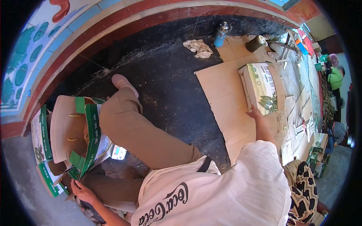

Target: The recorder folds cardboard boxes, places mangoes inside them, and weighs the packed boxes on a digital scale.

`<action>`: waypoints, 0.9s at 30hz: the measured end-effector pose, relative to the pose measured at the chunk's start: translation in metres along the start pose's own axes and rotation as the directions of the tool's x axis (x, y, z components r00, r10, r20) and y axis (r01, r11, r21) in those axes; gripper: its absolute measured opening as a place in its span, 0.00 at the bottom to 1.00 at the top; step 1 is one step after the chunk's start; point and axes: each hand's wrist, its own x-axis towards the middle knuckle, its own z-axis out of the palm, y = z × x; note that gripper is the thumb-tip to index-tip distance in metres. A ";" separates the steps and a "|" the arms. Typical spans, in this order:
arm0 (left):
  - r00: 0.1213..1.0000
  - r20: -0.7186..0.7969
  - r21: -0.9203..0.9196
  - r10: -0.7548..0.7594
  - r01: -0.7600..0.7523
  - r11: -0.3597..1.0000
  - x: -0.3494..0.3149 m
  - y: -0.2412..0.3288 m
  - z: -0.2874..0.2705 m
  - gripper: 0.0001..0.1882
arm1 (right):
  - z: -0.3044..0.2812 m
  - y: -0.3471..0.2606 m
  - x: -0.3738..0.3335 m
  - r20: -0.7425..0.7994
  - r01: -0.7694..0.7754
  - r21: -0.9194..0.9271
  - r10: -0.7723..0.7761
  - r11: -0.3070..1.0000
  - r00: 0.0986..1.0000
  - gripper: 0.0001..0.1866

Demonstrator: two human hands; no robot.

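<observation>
My left hand [83, 192] is at the lower left, fingers stretched out, beside the bottom corner of an open green-and-white carton [90, 139]. Whether the fingertips touch the carton I cannot tell. Cut-out handle holes and raised flaps show on the carton, and its inside is brown cardboard. Over on the right, my right hand [257, 114] rests with fingers apart at the near edge of a closed, flat carton [260, 88] with pictures of green vegetables. That carton lies on a spread cardboard sheet [218, 90].
Beside my leg stands a small white scale [119, 153] with a lit display. Along the wall are a crumpled cloth [198, 48], a blue flask [221, 34] and a dark green cylinder [256, 44]. Other people [335, 78] and stacked cartons [319, 154] are at the far right.
</observation>
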 end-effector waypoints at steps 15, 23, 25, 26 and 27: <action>0.996 0.076 -0.131 0.055 -0.045 0.990 0.001 0.074 -0.022 0.20 | 0.109 -0.188 -0.076 0.021 0.709 0.050 -0.710 0.704 0.704 0.25; 0.997 -0.017 -0.105 0.080 -0.082 0.991 -0.012 0.058 -0.017 0.24 | -0.006 -0.272 -0.102 -0.193 0.808 0.021 -0.791 0.589 0.581 0.19; 0.997 -0.031 -0.149 0.075 -0.079 0.986 -0.013 0.059 -0.017 0.22 | -0.030 -0.289 -0.117 -0.249 0.853 0.006 -0.825 0.522 0.507 0.18; 0.997 -0.050 -0.150 0.055 -0.062 0.987 -0.013 0.059 -0.016 0.22 | -0.041 -0.297 -0.123 -0.300 0.884 0.058 -0.836 0.464 0.459 0.18; 0.997 -0.062 -0.172 0.048 -0.058 0.983 -0.013 0.059 -0.015 0.21 | -0.052 -0.304 -0.128 -0.350 0.910 0.106 -0.842 0.400 0.411 0.18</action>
